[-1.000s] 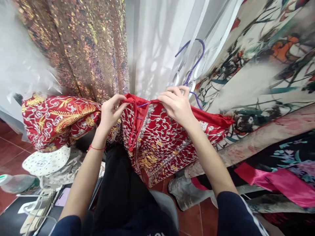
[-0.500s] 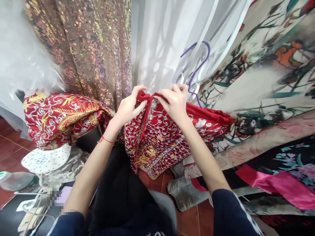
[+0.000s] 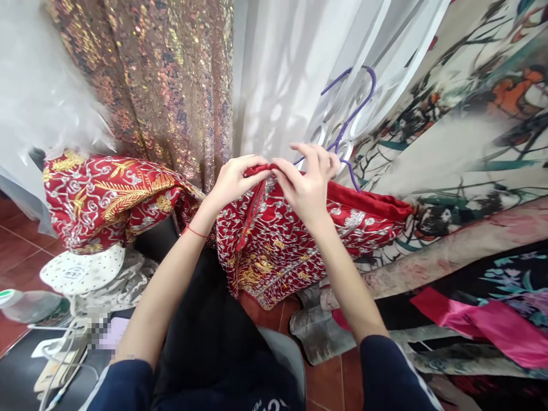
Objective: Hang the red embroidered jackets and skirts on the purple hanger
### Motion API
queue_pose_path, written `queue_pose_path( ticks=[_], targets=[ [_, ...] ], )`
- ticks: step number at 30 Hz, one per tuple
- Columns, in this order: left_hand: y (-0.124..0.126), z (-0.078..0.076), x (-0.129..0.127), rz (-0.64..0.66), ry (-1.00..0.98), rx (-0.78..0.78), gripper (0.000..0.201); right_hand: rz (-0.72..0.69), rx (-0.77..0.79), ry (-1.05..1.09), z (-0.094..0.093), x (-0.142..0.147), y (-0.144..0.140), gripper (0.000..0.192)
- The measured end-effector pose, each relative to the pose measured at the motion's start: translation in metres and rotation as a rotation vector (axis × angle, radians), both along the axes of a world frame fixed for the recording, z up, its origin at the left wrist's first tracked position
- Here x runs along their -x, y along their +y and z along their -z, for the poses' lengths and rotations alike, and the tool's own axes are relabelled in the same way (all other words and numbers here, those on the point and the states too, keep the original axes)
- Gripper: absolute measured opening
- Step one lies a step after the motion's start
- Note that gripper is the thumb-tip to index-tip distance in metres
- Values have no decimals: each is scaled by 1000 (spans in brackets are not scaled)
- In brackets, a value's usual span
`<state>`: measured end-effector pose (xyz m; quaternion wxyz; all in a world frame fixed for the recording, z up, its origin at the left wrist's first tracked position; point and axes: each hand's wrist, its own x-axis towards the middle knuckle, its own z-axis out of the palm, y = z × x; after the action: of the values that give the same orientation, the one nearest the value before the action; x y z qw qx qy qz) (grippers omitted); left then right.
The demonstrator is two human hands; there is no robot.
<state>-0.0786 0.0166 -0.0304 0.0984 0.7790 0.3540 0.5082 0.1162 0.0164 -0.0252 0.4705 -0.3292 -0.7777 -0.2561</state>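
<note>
A red skirt (image 3: 295, 240) with silver and gold embroidery hangs in front of me from a purple hanger (image 3: 349, 123), part of which is inside its waistband. My left hand (image 3: 237, 180) pinches the red waistband at one side of the side opening. From the other side, my right hand (image 3: 306, 185) grips the same edge between thumb and index finger, its other fingers raised. Both sets of fingertips nearly meet at the top of the opening. Whatever small fastener may be there is hidden by the fingers.
Another red embroidered piece (image 3: 115, 205) lies to the left, below white feathers (image 3: 60, 85). Sequined fabric (image 3: 171, 74) hangs behind. On the black surface at lower left are a polka-dot cap (image 3: 81, 271), a plastic bottle (image 3: 36, 305) and cables. Printed garments (image 3: 483, 137) hang at right.
My hands have come closer together, bringing the two waistband edges to meet. The right hand's outer fingers have lifted off the cloth.
</note>
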Motion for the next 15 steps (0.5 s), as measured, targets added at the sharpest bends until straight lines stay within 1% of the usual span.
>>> queue_pose_path(
  ticks=[1, 2, 3, 4, 5, 6, 7, 8, 9, 10, 12, 15],
  targets=[
    [0, 1, -1, -14, 3, -13, 26, 0, -13, 85, 11, 3, -11, 21],
    [1, 2, -1, -30, 7, -25, 26, -3, -17, 191, 26, 7, -24, 20],
    [1, 3, -2, -44, 10, -34, 26, -26, 4, 309, 44, 11, -38, 19],
    [1, 4, -2, -56, 12, -40, 26, -92, 79, 426, 66, 17, -51, 20],
    [1, 5, -2, -64, 14, -43, 26, -172, 218, 548, 89, 23, -63, 22],
    [1, 6, -2, -69, 17, -45, 27, -225, 414, 682, 113, 29, -72, 26],
    [1, 7, -3, -70, 21, -46, 27, -245, 584, 803, 135, 36, -79, 29],
    [0, 8, -3, -67, 25, -47, 28, -236, 706, 898, 154, 42, -83, 31],
    [-1, 9, -3, -65, 28, -49, 28, -241, 800, 986, 169, 49, -83, 32],
    [-1, 10, -3, -65, 29, -50, 29, -275, 901, 1064, 180, 54, -81, 34],
    [-1, 11, -3, -62, 24, -49, 29, -353, 1052, 1157, 190, 64, -71, 38],
    [2, 11, -4, -35, 8, -27, 27, -430, 1191, 1179, 189, 73, -56, 38]
  ],
)
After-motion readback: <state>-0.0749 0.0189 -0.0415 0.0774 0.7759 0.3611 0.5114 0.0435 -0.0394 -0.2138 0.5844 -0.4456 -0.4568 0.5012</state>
